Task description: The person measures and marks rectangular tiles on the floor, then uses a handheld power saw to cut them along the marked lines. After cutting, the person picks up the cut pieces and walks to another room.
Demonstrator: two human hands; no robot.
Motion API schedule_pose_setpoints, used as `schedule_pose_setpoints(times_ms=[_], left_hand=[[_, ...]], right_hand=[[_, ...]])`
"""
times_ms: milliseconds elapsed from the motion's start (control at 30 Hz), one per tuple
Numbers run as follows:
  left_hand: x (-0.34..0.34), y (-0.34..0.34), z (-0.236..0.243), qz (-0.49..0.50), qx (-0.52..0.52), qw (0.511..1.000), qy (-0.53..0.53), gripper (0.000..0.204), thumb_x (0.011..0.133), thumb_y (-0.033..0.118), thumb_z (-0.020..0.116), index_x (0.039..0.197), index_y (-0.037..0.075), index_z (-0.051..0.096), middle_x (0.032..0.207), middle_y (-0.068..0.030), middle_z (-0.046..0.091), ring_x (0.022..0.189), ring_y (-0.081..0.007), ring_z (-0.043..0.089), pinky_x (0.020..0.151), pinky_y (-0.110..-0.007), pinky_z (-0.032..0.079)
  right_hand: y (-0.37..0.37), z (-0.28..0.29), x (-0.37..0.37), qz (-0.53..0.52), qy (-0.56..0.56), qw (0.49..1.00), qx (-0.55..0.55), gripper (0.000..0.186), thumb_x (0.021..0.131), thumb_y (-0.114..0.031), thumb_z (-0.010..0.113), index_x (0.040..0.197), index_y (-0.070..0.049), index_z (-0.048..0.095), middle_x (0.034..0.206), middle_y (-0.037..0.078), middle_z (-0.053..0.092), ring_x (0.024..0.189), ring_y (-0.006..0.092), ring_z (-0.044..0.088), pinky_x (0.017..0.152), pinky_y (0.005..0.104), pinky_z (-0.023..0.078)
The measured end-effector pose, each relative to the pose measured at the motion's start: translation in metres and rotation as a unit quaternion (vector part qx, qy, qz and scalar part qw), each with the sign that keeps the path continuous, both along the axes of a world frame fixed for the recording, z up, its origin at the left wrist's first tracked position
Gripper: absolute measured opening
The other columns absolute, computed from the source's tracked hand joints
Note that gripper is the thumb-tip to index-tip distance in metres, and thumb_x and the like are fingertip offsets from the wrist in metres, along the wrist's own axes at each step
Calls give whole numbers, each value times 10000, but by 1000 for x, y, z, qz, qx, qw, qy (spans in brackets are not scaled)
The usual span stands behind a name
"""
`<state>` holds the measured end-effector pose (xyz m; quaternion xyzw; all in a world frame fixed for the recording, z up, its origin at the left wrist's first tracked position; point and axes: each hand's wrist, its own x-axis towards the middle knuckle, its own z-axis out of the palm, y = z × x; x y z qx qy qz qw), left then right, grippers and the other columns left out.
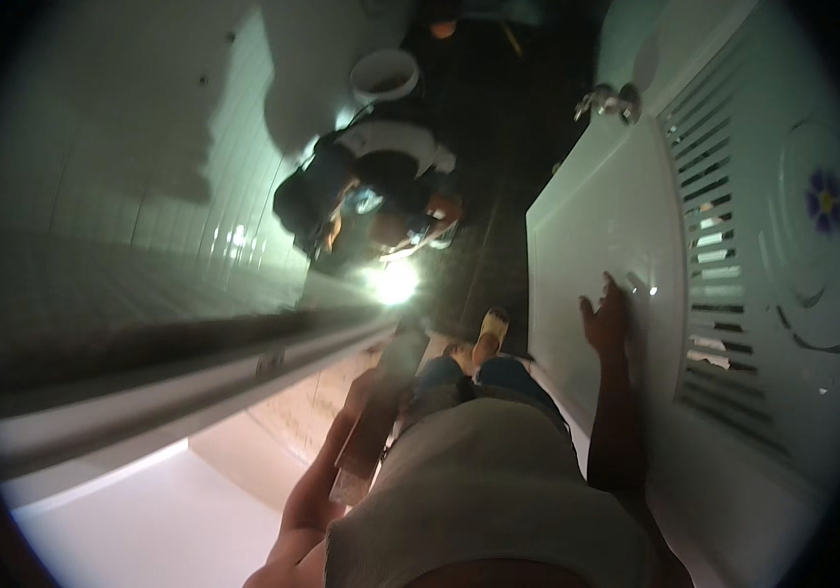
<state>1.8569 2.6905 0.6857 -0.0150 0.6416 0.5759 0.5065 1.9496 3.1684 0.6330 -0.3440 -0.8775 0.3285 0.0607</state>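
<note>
My right hand [606, 318] rests flat against a white door [587, 225], fingers apart, holding nothing. The hand lies beside the door's slatted vent [724, 245] and well below its metal handle [611, 101]. My left hand [359, 392] is closed around a long dark flat bar [386, 402] that runs from beside my hip down toward the floor. Its far end is lost in the glare. Below me I see my grey shirt, blue trousers and a sandalled foot [491, 328].
Another person [381, 196] crouches on the dark floor beside a bright light [395, 282], with a white bucket [384, 76] beyond them. A white tiled wall [175, 176] and a pale ledge [175, 392] fill the left. A blue flower decoration [825, 196] sits on the door.
</note>
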Motion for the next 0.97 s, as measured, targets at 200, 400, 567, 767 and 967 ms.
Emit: schedule_pose_setpoints(times_ms=[200,400,567,767,967], left_hand=[[-45,29,-5,154,240,925,-250,650,955,486,558,1362,-18,514,1026,-190,644,728,-273,644,638,-389,591],[-110,58,-12,238,266,879,-318,672,976,514,502,1281,-83,548,985,-178,643,779,-274,656,654,-401,571],[-187,73,-48,254,304,843,-365,586,989,458,495,1298,-39,538,1023,-199,656,850,-280,652,701,-414,578],[-302,80,-91,177,246,942,-145,591,963,433,560,1337,-23,531,1114,-201,655,867,-294,668,702,-424,569],[-403,83,-128,229,326,848,-349,504,964,296,619,1297,-80,567,1004,-145,679,754,-170,654,597,-314,533]], right_hand=[[9,-30,-87,-57,9,998,-34,735,880,-228,712,1488,13,379,1332,299,529,1248,450,523,1083,523,414],[28,-54,-148,-90,7,996,-20,760,875,-226,702,1503,14,346,1331,338,508,1257,477,507,1086,529,412],[61,-91,-171,-80,-59,995,14,773,874,-217,701,1515,13,333,1364,348,487,1291,493,481,1116,540,383],[66,-124,-187,-90,-152,984,5,791,877,-212,712,1530,3,322,1443,325,458,1365,477,429,1159,537,334],[95,-164,-162,-101,-234,967,32,828,859,-250,722,1526,16,309,1451,351,445,1357,504,428,1157,559,333]])
